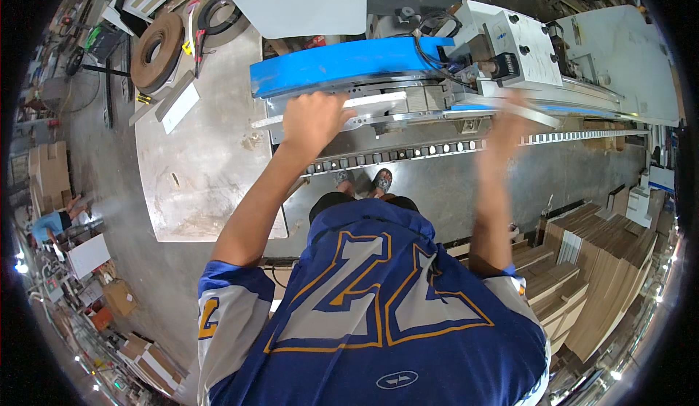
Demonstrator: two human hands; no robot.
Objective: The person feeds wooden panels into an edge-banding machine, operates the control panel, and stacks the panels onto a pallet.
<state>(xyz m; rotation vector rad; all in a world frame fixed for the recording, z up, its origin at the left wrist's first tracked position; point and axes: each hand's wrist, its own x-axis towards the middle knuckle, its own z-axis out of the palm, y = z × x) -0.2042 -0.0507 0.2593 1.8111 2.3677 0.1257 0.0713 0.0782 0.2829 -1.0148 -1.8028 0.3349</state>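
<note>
My left hand [313,123] is closed around a narrow white board [375,102] at the near side of the edge-banding machine [422,100]. The board sticks out on both sides of the fist, just in front of a long blue guard [342,66]. To the right, my right hand [511,120] is smeared by motion above the machine's rail. A second narrow pale strip [540,117] slants out from that hand and blurs along with it, so it appears gripped; the separate fingers do not show.
A worn pale table [211,180] stands at left, with a brown edge-band roll [156,53], a red-handled tool [199,50] and a white offcut [178,107]. A roller track [408,151] runs before me. Stacked boards [590,275] stand behind right. Another person [54,224] is far left.
</note>
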